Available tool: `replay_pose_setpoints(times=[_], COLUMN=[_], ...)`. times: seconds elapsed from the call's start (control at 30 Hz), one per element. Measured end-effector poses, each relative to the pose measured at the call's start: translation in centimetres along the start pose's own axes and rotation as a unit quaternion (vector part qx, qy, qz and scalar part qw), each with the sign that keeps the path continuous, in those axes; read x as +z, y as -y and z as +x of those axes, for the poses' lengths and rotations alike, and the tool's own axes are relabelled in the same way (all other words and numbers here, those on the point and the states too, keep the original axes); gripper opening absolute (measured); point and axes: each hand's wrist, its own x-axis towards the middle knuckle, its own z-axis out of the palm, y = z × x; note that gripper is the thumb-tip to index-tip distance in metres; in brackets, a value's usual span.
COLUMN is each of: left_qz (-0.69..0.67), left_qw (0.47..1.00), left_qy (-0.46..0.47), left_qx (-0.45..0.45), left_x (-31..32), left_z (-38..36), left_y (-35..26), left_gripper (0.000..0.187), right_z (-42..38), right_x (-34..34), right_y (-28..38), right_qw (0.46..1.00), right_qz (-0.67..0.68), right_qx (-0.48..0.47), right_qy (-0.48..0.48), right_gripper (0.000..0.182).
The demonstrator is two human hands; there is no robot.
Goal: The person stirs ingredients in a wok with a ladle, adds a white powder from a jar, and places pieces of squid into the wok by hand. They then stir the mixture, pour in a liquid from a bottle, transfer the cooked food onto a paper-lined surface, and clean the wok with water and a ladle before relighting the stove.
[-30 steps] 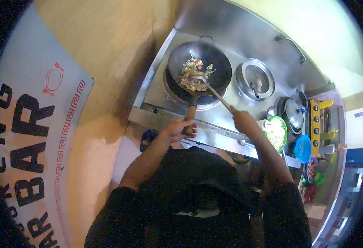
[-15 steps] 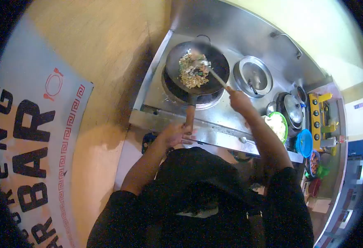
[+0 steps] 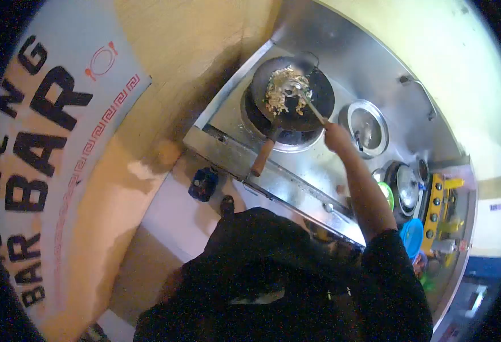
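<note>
My right hand [image 3: 337, 138] is closed round the handle of a metal ladle [image 3: 314, 108], whose head rests among the food in the wok. The dark wok [image 3: 322, 97] sits over the left burner, slightly tilted. Fried rice [image 3: 277, 94], or a similar chopped mix, is gathered on its left and upper side. The wok's wooden handle [image 3: 263, 158] points toward me past the stove's front edge, with no hand on it. My left hand is out of sight; only a blurred bit of that arm shows beside my dark clothing.
To the right of the wok is a round metal pan [image 3: 367, 128] on the steel stove [image 3: 301, 171]. Farther right stand a lidded pot [image 3: 407, 185], a green bowl [image 3: 386, 195] and a blue basin [image 3: 413, 236]. A dark container [image 3: 203, 183] is on the floor at left.
My left hand has let go of the wok's handle and left the view. The ladle has shifted within the food. My view has turned, so the stove appears tilted and farther right.
</note>
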Motion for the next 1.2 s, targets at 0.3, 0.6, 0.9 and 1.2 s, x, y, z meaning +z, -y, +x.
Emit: replay_pose_setpoints(times=[0.3,0.6,0.9,1.2], left_qz=[-0.206,-0.195,-0.185,-0.189], left_qw=[0.967,0.967,0.974,0.976], left_qy=[-0.147,-0.149,-0.115,-0.104], left_qx=[0.031,0.067,0.058,0.035], left_x=[7.0,0.4,-7.6,-17.3], left_z=[-1.6,-1.4,0.2,0.0], left_y=[9.5,5.0,3.0,2.4], left_gripper=[0.038,0.025,0.013,0.010], right_z=[-5.5,-6.1,-2.8,-12.5], right_x=[-3.2,-3.8,1.4,-5.7], right_y=[-6.8,-2.3,6.9,2.4], right_qw=[0.997,0.998,0.989,0.999], right_qz=[-0.047,0.037,0.112,-0.003], right_qx=[-0.051,-0.059,0.040,0.050], right_qy=[0.025,0.001,-0.091,0.012], right_gripper=[0.044,0.031,0.029,0.037])
